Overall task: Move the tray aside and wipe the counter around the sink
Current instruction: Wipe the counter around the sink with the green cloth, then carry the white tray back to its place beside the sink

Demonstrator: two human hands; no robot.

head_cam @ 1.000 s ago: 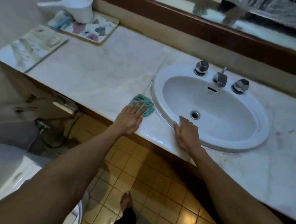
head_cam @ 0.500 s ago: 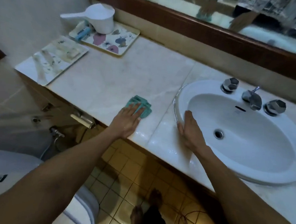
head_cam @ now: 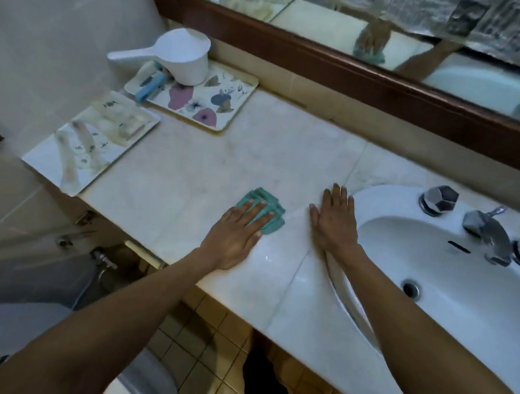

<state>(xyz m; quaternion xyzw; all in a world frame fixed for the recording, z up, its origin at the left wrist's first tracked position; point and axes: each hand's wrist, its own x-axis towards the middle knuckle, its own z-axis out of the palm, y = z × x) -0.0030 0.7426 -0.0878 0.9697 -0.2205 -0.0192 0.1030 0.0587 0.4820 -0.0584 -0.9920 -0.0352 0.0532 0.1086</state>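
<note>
My left hand (head_cam: 237, 232) presses flat on a folded teal cloth (head_cam: 267, 208) lying on the pale marble counter (head_cam: 212, 166), just left of the sink. Only the far half of the cloth shows past my fingers. My right hand (head_cam: 335, 221) rests flat and empty, fingers apart, on the counter against the left rim of the white oval sink (head_cam: 448, 287). A floral tray (head_cam: 215, 102) sits at the counter's far left corner, with a white scoop (head_cam: 182, 55) and a blue item (head_cam: 148, 89) on it.
A second pale tray (head_cam: 94, 144) lies at the counter's left end, overhanging the edge. Chrome taps and a spout (head_cam: 484, 235) stand behind the basin. A wood-framed mirror (head_cam: 367, 72) runs along the back wall. A toilet (head_cam: 10, 333) stands below left on the tiled floor.
My left hand has slid the cloth away from the sink's front edge toward the left and farther onto the counter. My right hand moved up along the sink's left rim.
</note>
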